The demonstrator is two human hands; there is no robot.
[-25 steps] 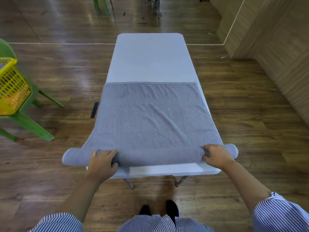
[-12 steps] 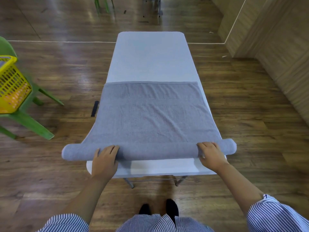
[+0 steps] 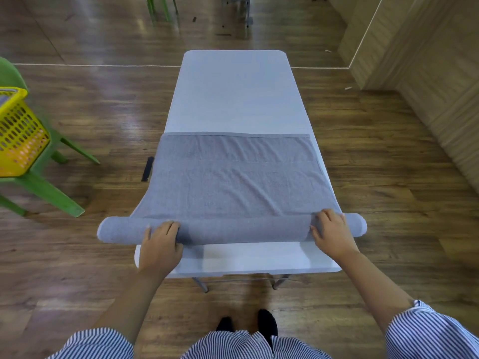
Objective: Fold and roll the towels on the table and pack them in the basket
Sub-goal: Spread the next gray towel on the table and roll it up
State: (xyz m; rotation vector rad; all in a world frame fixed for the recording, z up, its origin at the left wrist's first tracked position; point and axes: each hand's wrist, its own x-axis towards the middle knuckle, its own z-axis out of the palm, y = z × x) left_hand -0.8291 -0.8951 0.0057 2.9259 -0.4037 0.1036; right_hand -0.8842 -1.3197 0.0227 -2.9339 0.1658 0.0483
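Observation:
A grey towel [image 3: 233,177] lies across the near half of the white table [image 3: 233,94]. Its near end is wound into a long roll [image 3: 243,229] that overhangs both table sides. My left hand [image 3: 160,244] rests on the roll's left part with fingers laid over the top. Over the roll's right part lies my right hand [image 3: 331,231], fingers spread on the cloth. The yellow basket [image 3: 18,133] stands at the far left on a green chair; its inside is hidden.
The green chair [image 3: 46,187] stands on the wooden floor left of the table. A small black object [image 3: 147,169] shows by the table's left edge. A wood-panelled wall [image 3: 427,73] runs along the right. My feet [image 3: 246,323] are at the table's near end.
The roll has moved away from me up the table and grown thicker, with less flat towel left. Both hands travelled forward with it, and more bare table shows at the near edge.

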